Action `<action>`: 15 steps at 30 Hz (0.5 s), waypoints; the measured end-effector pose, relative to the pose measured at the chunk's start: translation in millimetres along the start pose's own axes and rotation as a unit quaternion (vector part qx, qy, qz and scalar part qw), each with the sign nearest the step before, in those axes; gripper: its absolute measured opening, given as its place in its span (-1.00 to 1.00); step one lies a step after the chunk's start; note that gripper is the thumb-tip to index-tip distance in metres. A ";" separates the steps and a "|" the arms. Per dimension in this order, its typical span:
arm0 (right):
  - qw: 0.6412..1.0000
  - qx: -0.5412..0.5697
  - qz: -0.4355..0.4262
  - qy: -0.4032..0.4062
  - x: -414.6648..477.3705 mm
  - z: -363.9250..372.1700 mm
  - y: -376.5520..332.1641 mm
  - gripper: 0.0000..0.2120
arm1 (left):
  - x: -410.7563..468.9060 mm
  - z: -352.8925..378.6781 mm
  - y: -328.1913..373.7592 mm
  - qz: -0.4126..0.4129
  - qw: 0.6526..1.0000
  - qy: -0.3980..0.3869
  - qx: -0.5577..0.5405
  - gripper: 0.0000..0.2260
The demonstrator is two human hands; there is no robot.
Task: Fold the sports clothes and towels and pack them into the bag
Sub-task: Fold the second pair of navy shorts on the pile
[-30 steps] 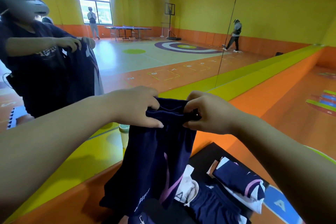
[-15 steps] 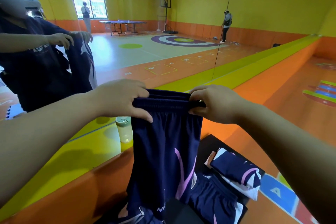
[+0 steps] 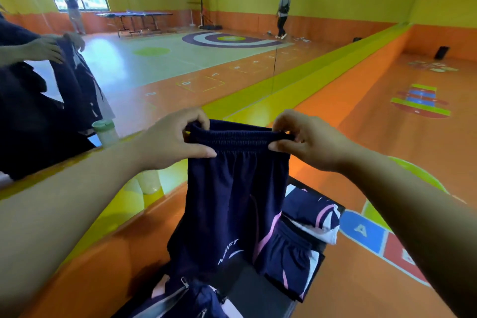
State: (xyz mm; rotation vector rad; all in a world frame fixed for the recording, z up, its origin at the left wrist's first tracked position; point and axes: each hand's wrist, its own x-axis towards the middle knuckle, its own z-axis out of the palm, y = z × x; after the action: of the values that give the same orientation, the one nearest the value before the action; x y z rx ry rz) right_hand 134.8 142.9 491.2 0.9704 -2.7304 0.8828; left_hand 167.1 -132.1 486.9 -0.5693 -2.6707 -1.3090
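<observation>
Navy shorts point(image 3: 232, 204) now hang straighter, waistband point(image 3: 240, 138) pulled wider.

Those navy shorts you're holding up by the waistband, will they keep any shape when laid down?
Probably not: the navy shorts hang limp in vertical folds below the left hand and right hand, so likely floppy. Two pinches carry them, so likely light. Smooth-looking fabric may slide.
</observation>
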 end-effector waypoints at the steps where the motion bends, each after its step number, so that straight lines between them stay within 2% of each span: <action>1: 1.000 -0.012 0.007 0.002 -6.6 -0.1 4.2 -0.79 | 4.0 7.2 -0.7 0.000 1.000 -0.018 -0.014 -0.68; 4: 0.998 -0.043 0.046 -0.026 -25.3 -0.3 16.8 -0.60 | 16.8 29.9 -0.5 -0.011 0.998 -0.058 0.010 -0.59; 6: 0.991 -0.081 0.076 -0.068 -37.9 1.0 27.1 -0.52 | 24.6 49.3 -1.4 -0.010 0.993 -0.089 0.070 -0.67; 9: 0.973 -0.127 0.112 -0.158 -57.9 9.1 47.2 -0.62 | 31.6 85.5 -11.8 -0.022 0.978 -0.164 0.126 -0.73; 11: 0.962 -0.116 0.138 -0.207 -71.8 17.5 63.2 -0.67 | 36.9 112.0 -21.2 -0.031 0.969 -0.204 0.135 -0.76; 15: 0.945 -0.071 0.198 -0.249 -91.6 32.1 108.7 -0.73 | 54.1 156.9 -37.1 -0.041 0.948 -0.289 0.126 -0.75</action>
State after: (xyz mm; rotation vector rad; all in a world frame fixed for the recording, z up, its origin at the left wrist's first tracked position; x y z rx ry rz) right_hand 143.7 242.7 385.4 0.6996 -3.4476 0.5196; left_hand 112.9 -15.0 376.2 -0.9353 -3.2908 -0.8877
